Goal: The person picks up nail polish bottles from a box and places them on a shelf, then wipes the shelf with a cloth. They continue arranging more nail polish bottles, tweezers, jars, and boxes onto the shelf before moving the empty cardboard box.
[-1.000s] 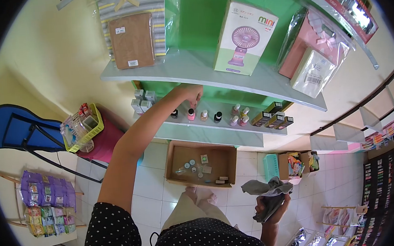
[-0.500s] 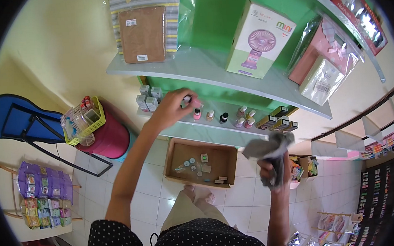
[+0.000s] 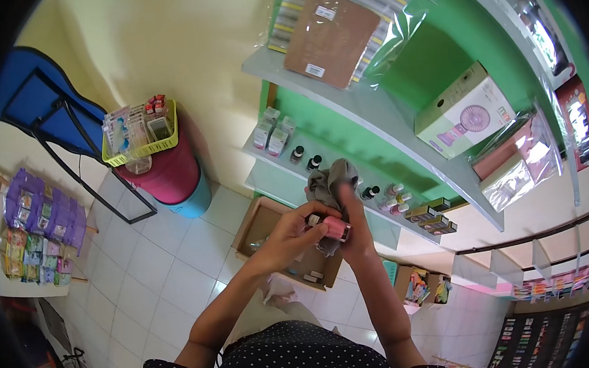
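Note:
My left hand (image 3: 289, 237) is closed on a small pink nail polish bottle (image 3: 336, 228), held in front of my body. Close beside it, my right hand (image 3: 356, 229) grips a grey cloth (image 3: 323, 185), which hangs around the bottle area. Behind the hands runs a low shelf (image 3: 260, 144) with small white boxes (image 3: 278, 142) at its left end. Dark bottles (image 3: 314, 162) stand beside the boxes. More polish bottles (image 3: 395, 190) and dark-gold boxes (image 3: 438, 225) stand farther right.
Below the hands a cardboard box (image 3: 320, 279) with small items lies on the tiled floor. An upper shelf (image 3: 398, 120) holds a fan box (image 3: 466, 116) and wrapped goods. A yellow basket (image 3: 143, 151) tops a red bin (image 3: 173, 178) at left.
The view has turned. My left hand has come back from the shelf with the pink bottle, and my right hand has brought the cloth in beside it.

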Available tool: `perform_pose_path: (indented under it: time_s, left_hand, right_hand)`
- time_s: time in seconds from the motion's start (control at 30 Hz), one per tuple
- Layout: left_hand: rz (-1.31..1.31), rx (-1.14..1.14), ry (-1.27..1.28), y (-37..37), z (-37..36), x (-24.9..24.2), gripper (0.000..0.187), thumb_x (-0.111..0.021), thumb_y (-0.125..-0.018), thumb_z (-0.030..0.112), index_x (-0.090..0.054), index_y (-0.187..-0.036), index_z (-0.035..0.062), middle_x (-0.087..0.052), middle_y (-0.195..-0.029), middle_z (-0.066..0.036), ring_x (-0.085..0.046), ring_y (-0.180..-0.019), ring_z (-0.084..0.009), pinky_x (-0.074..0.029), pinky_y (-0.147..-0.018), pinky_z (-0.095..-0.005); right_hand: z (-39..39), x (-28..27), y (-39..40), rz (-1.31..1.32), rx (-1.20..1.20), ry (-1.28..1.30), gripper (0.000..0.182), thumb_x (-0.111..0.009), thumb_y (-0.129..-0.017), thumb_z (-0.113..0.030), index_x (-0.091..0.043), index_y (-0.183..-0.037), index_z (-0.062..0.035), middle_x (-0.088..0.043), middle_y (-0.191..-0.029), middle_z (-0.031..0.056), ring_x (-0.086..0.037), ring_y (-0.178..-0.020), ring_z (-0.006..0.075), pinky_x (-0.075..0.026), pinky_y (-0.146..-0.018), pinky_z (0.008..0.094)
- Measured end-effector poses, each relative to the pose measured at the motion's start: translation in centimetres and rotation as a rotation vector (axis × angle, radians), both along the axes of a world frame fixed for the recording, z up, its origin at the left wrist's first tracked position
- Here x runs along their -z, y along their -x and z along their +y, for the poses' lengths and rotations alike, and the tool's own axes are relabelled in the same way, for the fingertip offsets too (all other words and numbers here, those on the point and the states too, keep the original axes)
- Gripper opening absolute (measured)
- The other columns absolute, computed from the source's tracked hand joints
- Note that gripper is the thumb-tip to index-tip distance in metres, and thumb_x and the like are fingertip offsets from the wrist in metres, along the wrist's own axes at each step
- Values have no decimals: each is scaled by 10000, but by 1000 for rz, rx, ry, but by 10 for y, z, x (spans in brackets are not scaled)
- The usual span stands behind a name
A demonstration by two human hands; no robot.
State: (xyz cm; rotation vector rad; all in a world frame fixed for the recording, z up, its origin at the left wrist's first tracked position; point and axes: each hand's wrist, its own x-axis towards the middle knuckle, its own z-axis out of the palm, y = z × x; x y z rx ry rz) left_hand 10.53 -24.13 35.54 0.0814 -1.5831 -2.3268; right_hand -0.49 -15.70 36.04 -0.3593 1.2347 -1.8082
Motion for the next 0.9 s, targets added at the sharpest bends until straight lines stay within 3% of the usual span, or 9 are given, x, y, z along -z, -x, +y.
perform_pose_path:
  time_s: [0.03, 0.1, 0.23, 0.4, 0.47, 0.5, 0.57, 0.67, 0.9]
  left_hand:
    - [23, -28, 14, -1, -1, 1, 274, -502, -848, 145, -468, -1069, -13, -532, -947, -52, -514, -823, -87, -420, -719, -216]
    - [52, -28, -113, -5, -5, 9, 289, -509, -844, 172, -472, -1065, -10, -533, -949, -59, -522, -824, -96, -425, -711, -219]
    - [100, -168, -393, -29, -4, 9, 375, -547, -800, 300, -484, -1021, 3, -541, -903, -88, -536, -767, -138, -449, -638, -251]
    - [33, -271, -435, -67, -13, 31, 440, -580, -771, 371, -482, -999, 8, -546, -873, -87, -538, -762, -142, -447, -608, -262]
    - [29, -326, -465, -77, -14, 39, 443, -582, -768, 375, -481, -995, 8, -541, -863, -81, -535, -754, -141, -446, -606, -262]
    - [18, -376, -484, -80, -14, 43, 447, -584, -765, 380, -480, -991, 9, -536, -852, -75, -532, -745, -140, -445, -604, -262]
    - [8, -410, -504, -87, -15, 48, 447, -584, -763, 384, -482, -983, 9, -530, -843, -69, -528, -737, -136, -445, -601, -261]
    - [-17, -469, -521, -95, -17, 54, 448, -583, -761, 392, -483, -970, 8, -520, -829, -61, -520, -722, -128, -444, -594, -258]
    - [-69, -544, -530, -105, -24, 64, 448, -577, -763, 399, -484, -962, 8, -517, -824, -60, -515, -697, -119, -441, -580, -247]
  right_hand:
    - [-4, -2, 0, 9, -4, -2, 445, -451, -839, -338, -446, -1133, -5, -537, -1049, 114, -532, -960, 201, -437, -812, 323]
    - [-14, -8, 5, 205, 120, -204, 329, -538, -801, -260, -491, -1029, -27, -557, -902, 89, -568, -763, 174, -476, -621, 285]
    - [-23, 7, 96, 87, 118, -222, 217, -505, -812, -205, -508, -968, -54, -556, -788, 63, -549, -587, 155, -457, -467, 287]
    - [-59, 37, 159, 592, 272, -280, 229, -467, -802, -142, -495, -983, -3, -578, -803, 70, -574, -723, 189, -475, -647, 314]
    - [-68, 49, 184, 1613, -31, -464, 233, -508, -751, -156, -533, -900, 21, -592, -790, 125, -578, -744, 256, -459, -675, 358]
    - [-78, 38, 175, 1617, -45, -468, 233, -508, -751, -156, -533, -900, 21, -592, -790, 125, -578, -744, 256, -459, -675, 358]
    - [-101, 6, 139, 1643, -407, -900, 316, -528, -728, -287, -571, -868, -7, -567, -908, 208, -543, -851, 344, -435, -723, 414]
    - [-122, 13, 132, 1749, -582, -898, 348, -518, -728, -333, -587, -838, -10, -585, -832, 198, -561, -818, 328, -435, -716, 417]
    - [-131, 39, 135, 1903, -587, -882, 390, -511, -748, -386, -592, -791, -7, -584, -782, 196, -562, -748, 359, -442, -705, 424]
